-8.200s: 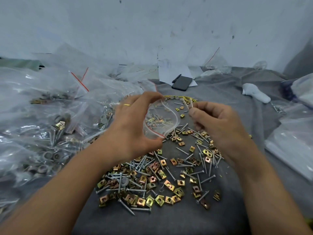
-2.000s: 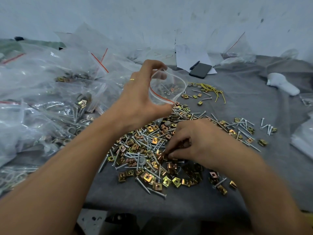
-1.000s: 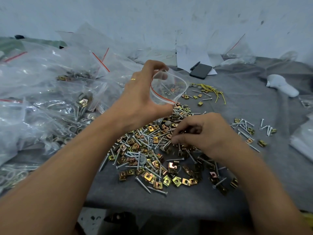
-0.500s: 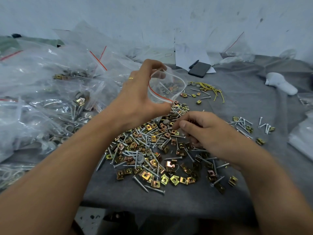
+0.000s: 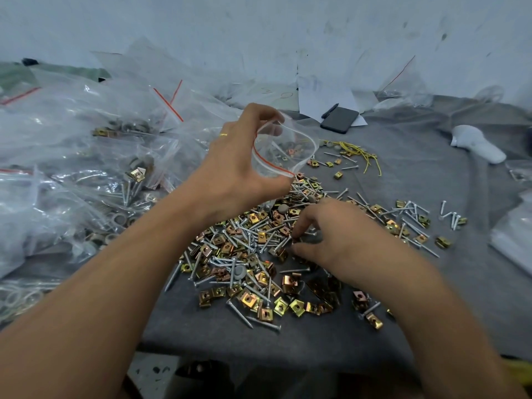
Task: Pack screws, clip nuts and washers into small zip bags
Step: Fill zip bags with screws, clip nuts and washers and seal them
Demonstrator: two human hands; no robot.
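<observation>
no brand or label can be read anywhere; the white paper sheets (image 5: 319, 96) at 12 o'clock carry faint marks too blurred to make out.

the left hand (image 5: 236, 168) is raised above the grey cloth (image 5: 431, 174), wrist bent, thumb and fingers curled round the mouth of a small zip bag (image 5: 285, 151), pinching it so the red-striped opening gapes toward 3 o'clock. a gold ring (image 5: 223, 134) sits on one finger. a few screws and nuts show through the bag's clear wall.

the right hand (image 5: 336, 237) is palm down, low over the loose pile of screws and clip nuts (image 5: 253, 254) at the centre, fingertips (image 5: 298, 228) drawn together at the pile's 3 o'clock edge; they seem to nip a small part, but i cannot tell what, if anything, is in the pinch.

grey washers (image 5: 240, 271) lie here and there in the pile. a smaller scatter of screws (image 5: 408, 223) lies toward 3 o'clock. filled clear bags (image 5: 86, 156) heap up at 9 o'clock. a black phone (image 5: 339, 120) rests at 1 o'clock beside the paper, yellow wire ties (image 5: 359, 152) just below it, and a white object (image 5: 478, 144) lies at 2 o'clock.
</observation>
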